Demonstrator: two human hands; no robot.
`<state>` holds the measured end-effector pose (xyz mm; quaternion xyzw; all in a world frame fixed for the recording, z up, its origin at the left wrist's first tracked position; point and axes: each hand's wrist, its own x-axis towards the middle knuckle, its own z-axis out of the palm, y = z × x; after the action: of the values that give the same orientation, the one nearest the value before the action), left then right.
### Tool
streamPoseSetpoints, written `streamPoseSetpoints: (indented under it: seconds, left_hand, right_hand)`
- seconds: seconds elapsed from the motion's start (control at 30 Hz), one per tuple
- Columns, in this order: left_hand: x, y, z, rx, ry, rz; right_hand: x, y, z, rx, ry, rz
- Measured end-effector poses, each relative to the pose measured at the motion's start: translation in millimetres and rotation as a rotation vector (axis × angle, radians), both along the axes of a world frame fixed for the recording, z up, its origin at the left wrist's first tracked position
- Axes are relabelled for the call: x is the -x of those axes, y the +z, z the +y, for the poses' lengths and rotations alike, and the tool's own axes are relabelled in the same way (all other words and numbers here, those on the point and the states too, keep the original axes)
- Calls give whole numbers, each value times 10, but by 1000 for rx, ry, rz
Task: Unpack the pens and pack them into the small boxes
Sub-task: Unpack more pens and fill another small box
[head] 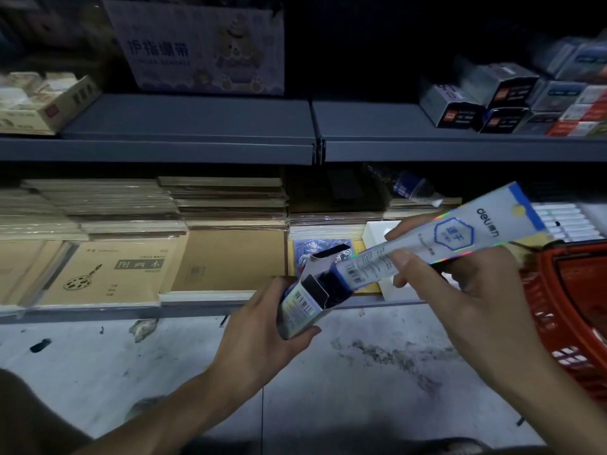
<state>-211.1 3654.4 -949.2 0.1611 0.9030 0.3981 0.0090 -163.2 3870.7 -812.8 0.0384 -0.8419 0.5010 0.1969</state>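
Pen pack (456, 237), long, blue and white: pinched between thumb and fingers of right hand (463, 297), tilted, lower end at the open mouth of 1 small box (300, 305). Left hand (259, 333) grips the box, flaps up, above the floor (361, 395). Red basket (574, 307) at right.

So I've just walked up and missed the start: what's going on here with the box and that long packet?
A person's left hand grips a small box with its top flap open. The right hand pinches a long pen packet, tilted, with its lower end at the box's mouth. Something dark sits inside the box; I cannot tell what it is. A red basket stands to the right.
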Motion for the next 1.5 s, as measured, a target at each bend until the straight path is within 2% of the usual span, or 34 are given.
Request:
streamPoseSetpoints:
  seconds: [0.07, 0.23, 0.4, 0.53, 0.67, 0.77, 0.9, 1.0, 1.1, 1.37, 1.5]
  left_hand:
    - [-2, -1, 10, 6, 3, 7]
    - [-9, -5, 30, 14, 8, 19]
    - [-24, 12, 65, 23, -4, 17]
    - [-20, 4, 76, -11, -23, -18]
    - [-13, -1, 69, -35, -35, -44]
    - [-4, -18, 55, -58, -31, -44]
    - [-12, -36, 21, -60, -24, -38]
    - [-25, -41, 12, -71, -10, -37]
    - [-31, -37, 14, -80, -9, -43]
    - [-8, -24, 35, -137, 34, -96]
    - [-8, -14, 42, -61, 34, -7]
  right_hand:
    - [20, -63, 21, 46, 1, -84]
    - [74, -240, 14, -41, -57, -181]
    - [73, -316, -78, 32, -16, -267]
    - [39, -138, -3, 217, 160, -347]
    - [0, 83, 71, 182, 294, -373]
    - [-2, 171, 66, 188, 215, -258]
    - [23, 150, 58, 60, -22, -38]
    - [-11, 150, 58, 81, -136, 17]
    - [-49, 134, 40, 68, -229, 1]
    - [-58, 60, 8, 71, -263, -184]
    - [-53, 49, 14, 30, -269, -210]
